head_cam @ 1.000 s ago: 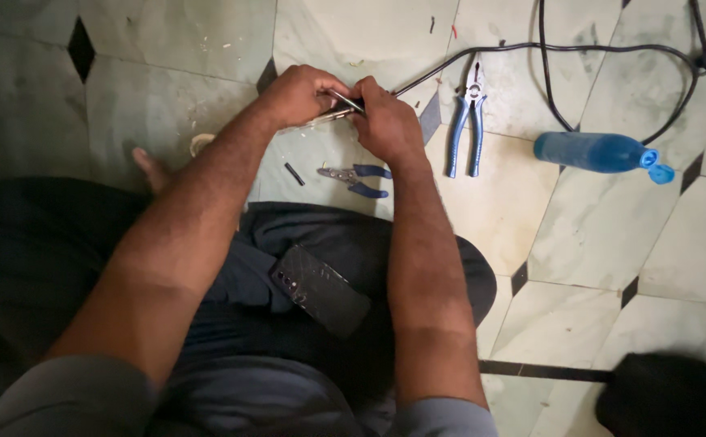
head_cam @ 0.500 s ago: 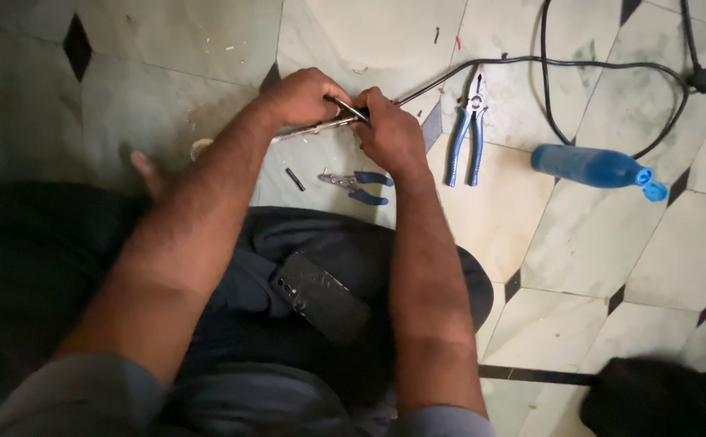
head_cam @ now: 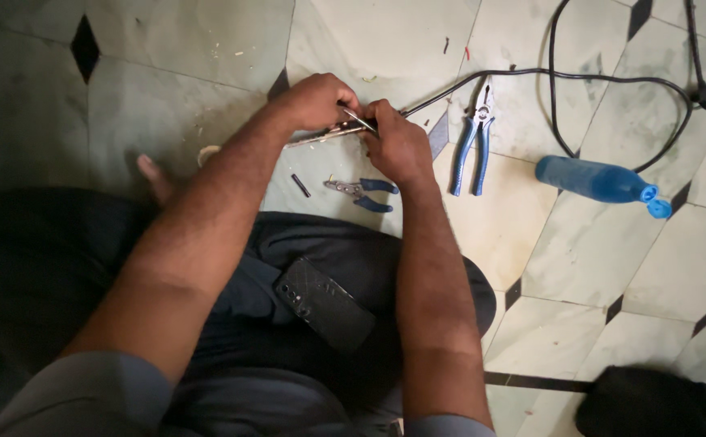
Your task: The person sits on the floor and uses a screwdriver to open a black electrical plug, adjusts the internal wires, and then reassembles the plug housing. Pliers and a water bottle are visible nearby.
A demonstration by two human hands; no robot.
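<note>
From my remote seat, I could not make out what the left hand [head_cam: 314,100] gripped: a thin metal piece [head_cam: 321,134] was mostly covered by its fingers. The right hand [head_cam: 397,144] hid where the black cable [head_cam: 612,78] ended. The cable ran off the top edge. A dark bag [head_cam: 661,405] was cut off at the bottom corner, and my phone [head_cam: 325,303] lay partly shadowed.

A home floor used as a makeshift work spot: pale marble tiles with small black diamond insets [head_cam: 86,47] fill the frame, blue-handled combination pliers [head_cam: 473,137] lie upper centre, and a blue plastic water bottle [head_cam: 596,180] lies at right.
</note>
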